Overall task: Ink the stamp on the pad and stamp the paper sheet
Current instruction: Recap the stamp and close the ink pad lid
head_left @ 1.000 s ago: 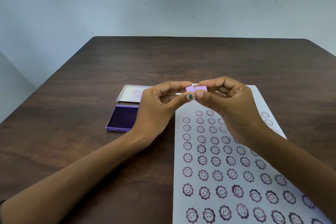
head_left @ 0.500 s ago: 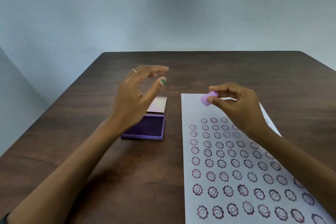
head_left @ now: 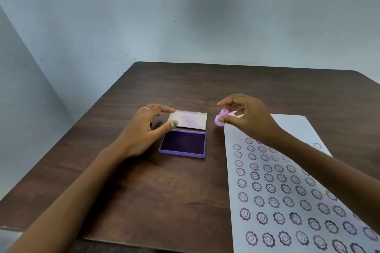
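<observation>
A small lilac stamp (head_left: 220, 119) is pinched in my right hand (head_left: 244, 117), held in the air just right of the open ink pad's lid and above the paper's top left corner. The purple ink pad (head_left: 183, 143) lies open on the table, its pale stained lid (head_left: 188, 119) folded back behind it. My left hand (head_left: 144, 129) hovers at the pad's left side, fingers spread, forefinger over the lid's corner and thumb near the pad's back left corner; it holds nothing. The white paper sheet (head_left: 292, 181) on the right carries several rows of purple smiley-flower prints.
Everything rests on a dark wooden table (head_left: 185, 88) set against a pale blue wall. The table's front edge runs along the bottom left. My right forearm crosses over the sheet's right part.
My left hand dropped from mid-air to the pad's left edge. My right hand carried the stamp left, toward the pad's lid. The view tilted upward.
</observation>
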Motion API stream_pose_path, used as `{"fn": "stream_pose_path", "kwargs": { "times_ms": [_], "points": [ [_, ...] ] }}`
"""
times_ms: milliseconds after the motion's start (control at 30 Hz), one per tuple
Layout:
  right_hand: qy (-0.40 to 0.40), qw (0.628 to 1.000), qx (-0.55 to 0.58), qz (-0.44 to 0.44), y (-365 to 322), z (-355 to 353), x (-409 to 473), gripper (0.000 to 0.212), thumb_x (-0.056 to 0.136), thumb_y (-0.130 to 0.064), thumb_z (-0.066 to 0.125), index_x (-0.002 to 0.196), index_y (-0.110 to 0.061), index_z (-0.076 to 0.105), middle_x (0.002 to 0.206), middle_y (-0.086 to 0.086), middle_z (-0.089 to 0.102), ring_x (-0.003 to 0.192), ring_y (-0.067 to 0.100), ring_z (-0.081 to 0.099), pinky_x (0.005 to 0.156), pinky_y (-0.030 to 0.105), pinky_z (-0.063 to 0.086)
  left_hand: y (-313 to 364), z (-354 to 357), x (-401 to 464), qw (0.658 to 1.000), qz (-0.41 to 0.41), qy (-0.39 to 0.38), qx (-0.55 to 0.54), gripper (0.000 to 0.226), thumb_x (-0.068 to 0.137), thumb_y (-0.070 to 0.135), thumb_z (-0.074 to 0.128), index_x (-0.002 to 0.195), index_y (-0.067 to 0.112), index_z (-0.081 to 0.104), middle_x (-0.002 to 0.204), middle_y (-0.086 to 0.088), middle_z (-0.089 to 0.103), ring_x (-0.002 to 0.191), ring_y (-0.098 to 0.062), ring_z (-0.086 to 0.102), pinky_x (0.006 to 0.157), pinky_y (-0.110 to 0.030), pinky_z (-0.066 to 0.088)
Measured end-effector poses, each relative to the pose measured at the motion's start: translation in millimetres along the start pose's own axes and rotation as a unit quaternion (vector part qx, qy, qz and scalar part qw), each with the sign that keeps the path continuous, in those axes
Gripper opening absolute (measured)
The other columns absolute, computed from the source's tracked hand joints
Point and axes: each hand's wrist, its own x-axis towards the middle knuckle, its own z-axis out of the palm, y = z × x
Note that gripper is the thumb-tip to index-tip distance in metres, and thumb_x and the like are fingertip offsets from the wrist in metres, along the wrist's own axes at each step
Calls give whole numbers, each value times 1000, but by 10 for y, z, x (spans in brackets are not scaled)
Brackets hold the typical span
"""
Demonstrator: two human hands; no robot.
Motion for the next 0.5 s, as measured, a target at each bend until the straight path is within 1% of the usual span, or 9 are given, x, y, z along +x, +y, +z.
{"fn": "stream_pose_path", "kwargs": {
  "times_ms": [67,133,167,233,300,333,400,433,500],
  "points": [
    [-22,1000,-16,4,11,68,39,30,73,-27,74,100,-18,65,99,2,68,83,11,58,69,19,46,28,27,-25,1000,10,-14,14,46,79,61,49,119,38,55,123,16,50,117,-9,43,97,-35,39],
    [-41,999,-26,16,29,121,47,29,74,-28,73,100,-18,64,103,4,68,85,11,55,68,14,41,68,48,-43,999,11,-32,35,52,78,64,46,122,38,52,123,19,45,118,-9,41,98,-35,35],
    [-47,998,-28,24,37,125,47,31,74,-30,72,102,-19,63,104,3,68,86,10,54,68,15,40,88,54,-47,998,10,-41,44,54,78,65,45,124,38,50,124,20,43,118,-9,40,98,-35,34],
    [-54,997,-37,38,53,95,43,41,73,-39,71,108,-21,59,108,2,66,90,10,53,73,22,42,112,63,-48,997,5,-54,56,57,78,65,44,128,37,47,128,18,42,119,-9,38,99,-36,32],
    [-53,996,-50,58,79,21,16,54,74,-54,60,118,-23,53,119,2,61,101,13,52,83,30,44,128,63,-47,996,-2,-64,54,61,75,67,46,130,39,43,135,14,41,121,-8,35,100,-36,29],
    [-57,993,-61,77,100,-21,-14,61,73,-61,50,123,-25,49,129,2,56,111,16,50,91,35,43,131,60,-45,996,-5,-71,50,66,72,70,48,130,40,40,138,14,40,122,-8,33,101,-37,28],
    [-91,984,-106,111,168,-80,-119,73,72,-68,32,133,-27,38,146,0,38,132,23,36,106,44,31,128,56,-43,994,-11,-99,41,81,62,77,54,134,45,34,145,17,33,130,-8,28,107,-39,24],
    [-118,976,-142,119,209,-84,-189,77,72,-69,25,137,-27,31,151,0,29,138,24,27,110,45,24,123,57,-46,992,-12,-118,39,90,56,79,56,136,48,28,148,18,27,135,-8,23,110,-39,21],
    [-165,952,-229,116,302,-68,-329,79,73,-69,14,142,-29,17,155,-1,14,142,24,13,114,46,13,114,74,-49,986,-6,-158,50,102,50,80,61,138,54,16,154,20,15,140,-7,14,112,-36,13]
  ]
}}
